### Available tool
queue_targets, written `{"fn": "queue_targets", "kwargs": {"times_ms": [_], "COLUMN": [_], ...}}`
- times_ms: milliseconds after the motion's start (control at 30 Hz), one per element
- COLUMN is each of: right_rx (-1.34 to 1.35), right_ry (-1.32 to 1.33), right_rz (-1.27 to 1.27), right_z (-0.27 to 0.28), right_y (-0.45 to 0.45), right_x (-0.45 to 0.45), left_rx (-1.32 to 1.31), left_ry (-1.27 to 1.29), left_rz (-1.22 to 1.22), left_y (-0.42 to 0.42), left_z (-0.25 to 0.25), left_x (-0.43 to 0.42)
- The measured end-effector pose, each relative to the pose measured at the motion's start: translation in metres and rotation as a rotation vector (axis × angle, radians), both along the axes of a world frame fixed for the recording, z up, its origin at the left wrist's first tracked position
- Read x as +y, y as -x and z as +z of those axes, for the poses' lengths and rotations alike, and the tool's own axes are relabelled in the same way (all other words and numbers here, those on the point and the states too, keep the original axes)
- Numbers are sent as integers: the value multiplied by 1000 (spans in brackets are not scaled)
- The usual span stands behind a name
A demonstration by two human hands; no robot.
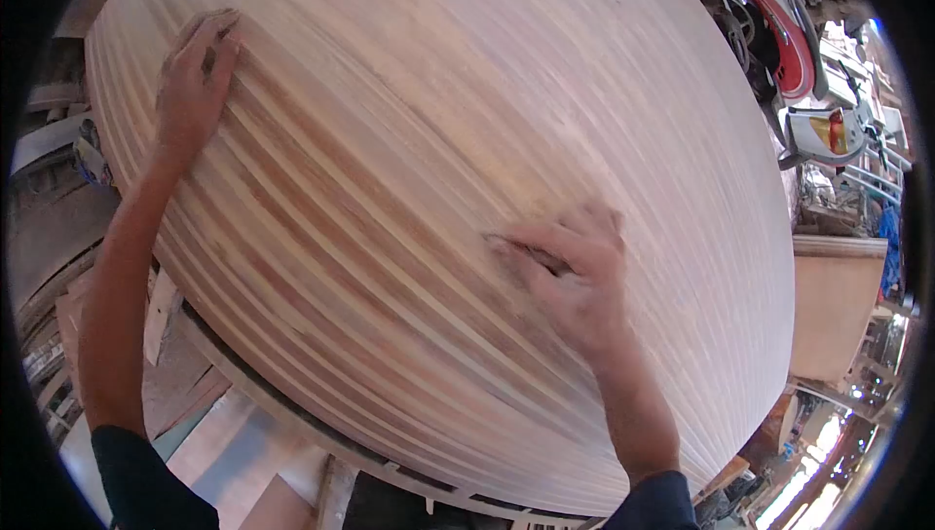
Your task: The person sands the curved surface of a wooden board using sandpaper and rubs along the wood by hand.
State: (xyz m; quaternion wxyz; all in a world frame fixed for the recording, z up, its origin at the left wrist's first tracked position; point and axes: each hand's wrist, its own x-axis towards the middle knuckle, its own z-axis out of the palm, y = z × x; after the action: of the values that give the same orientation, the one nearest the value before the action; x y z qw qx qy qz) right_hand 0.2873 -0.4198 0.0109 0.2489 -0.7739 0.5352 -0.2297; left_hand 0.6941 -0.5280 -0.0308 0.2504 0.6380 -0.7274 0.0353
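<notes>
Your left hand (200,77) is resting on the wooden panel (409,160) near its upper left edge, fingers together and slightly bent. Your right hand (575,272) is pressing against its middle, fingers curled; blur is hiding whether they grip anything. The striped panel is lying beneath both hands, spreading between them and well beyond.

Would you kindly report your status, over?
Left hand on striped wooden surface. Right hand at same surface, blurred, grip contents unclear. No obstruction seen between them.
</notes>
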Motion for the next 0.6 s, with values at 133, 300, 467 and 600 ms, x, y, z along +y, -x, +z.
{"fn": "queue_targets", "kwargs": {"times_ms": [133, 300, 467, 600], "right_rx": [-17, 13, -27, -16], "right_ry": [32, 35, 4, -1], "right_rz": [38, 83, 107, 124], "right_z": [-2, -1, -6, -4], "right_y": [5, 8, 21, 8], "right_x": [0, 0, 8, -2], "left_rx": [-49, -18, -93, -32], "left_ry": [-57, -75, -1, -40], "left_rz": [36, 30, 60, 35], "left_y": [0, -2, 2, 4], "left_z": [2, -2, 1, 1], "left_x": [0, 2, 0, 4]}}
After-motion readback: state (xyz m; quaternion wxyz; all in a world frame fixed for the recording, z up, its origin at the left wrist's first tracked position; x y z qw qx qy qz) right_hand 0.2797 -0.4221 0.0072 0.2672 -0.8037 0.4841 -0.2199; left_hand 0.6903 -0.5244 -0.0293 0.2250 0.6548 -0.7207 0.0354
